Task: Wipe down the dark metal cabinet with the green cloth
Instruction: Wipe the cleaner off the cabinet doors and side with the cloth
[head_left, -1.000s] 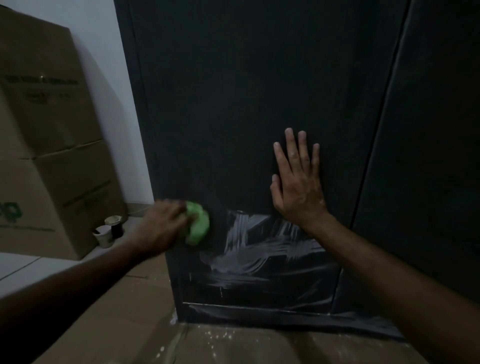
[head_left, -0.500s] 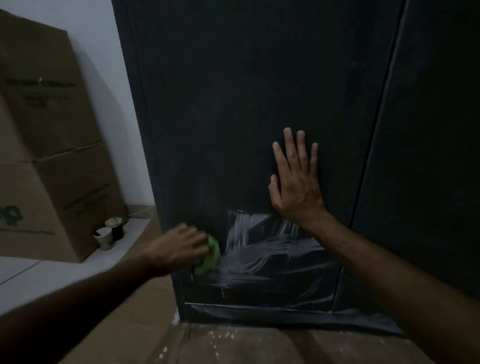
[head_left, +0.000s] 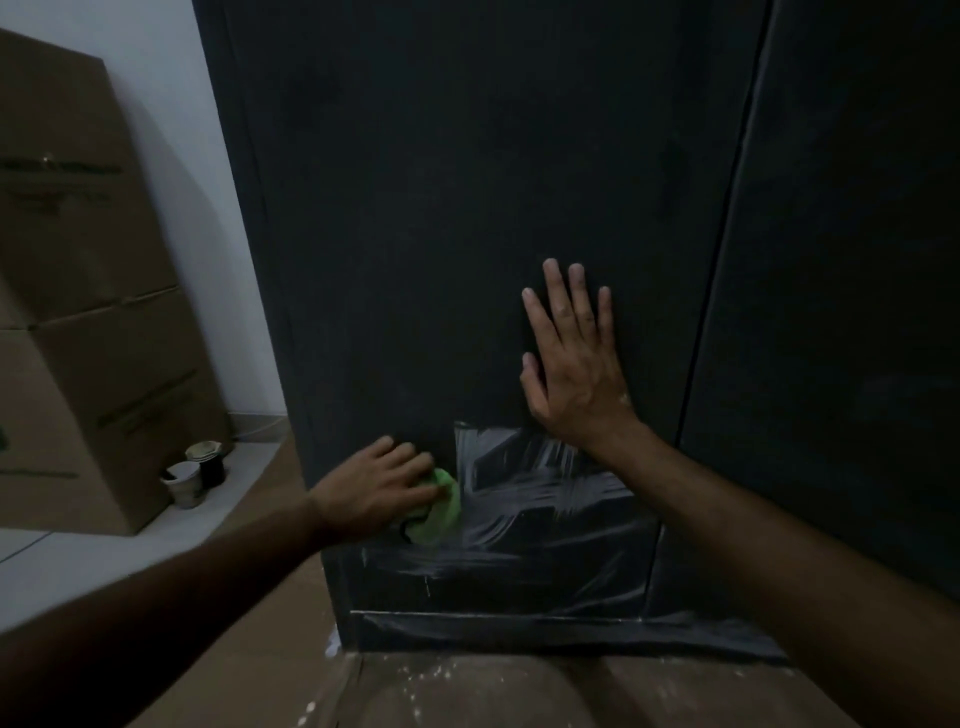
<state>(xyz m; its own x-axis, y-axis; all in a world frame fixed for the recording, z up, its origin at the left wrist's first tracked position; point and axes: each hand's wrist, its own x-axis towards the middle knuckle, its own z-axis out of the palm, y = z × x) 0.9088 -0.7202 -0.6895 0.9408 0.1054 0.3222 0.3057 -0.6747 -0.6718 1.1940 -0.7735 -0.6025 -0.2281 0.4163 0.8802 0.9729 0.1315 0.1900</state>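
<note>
At the bottom of the frame we see a strip of brown floor covering (head_left: 467, 691) speckled with pale flecks, running up to the base of the cabinet. Two bare forearms reach in from the lower corners.

Our left hand (head_left: 376, 488), left of center in the lower half, presses a bunched green cloth (head_left: 436, 512) against the cabinet front. The fingers lie over the cloth's upper left part; we cannot tell whether they curl round it or lie flat on it. The cloth shows as a small lump peeking out to the right of the fingers, with no clear long axis. It sits near the cabinet's left edge and above its bottom lip.

Just right of the cloth, a patch of pale smeared streaks (head_left: 540, 499) crosses the lower door, mostly sideways.

Our right hand (head_left: 576, 369), at center, lies flat on the dark metal cabinet (head_left: 467, 208) with fingers straight, spread and pointing up, holding nothing. Its wrist touches the top of the streaked patch.

The cabinet stands upright, filling the center and right of the frame. A vertical seam runs down its right side. Wide untouched dark surface opens above both hands.

Farther back, at the left, stacked cardboard boxes (head_left: 78, 312) lean near a white wall (head_left: 171, 104), with small cups (head_left: 195, 475) on the floor beside them.
</note>
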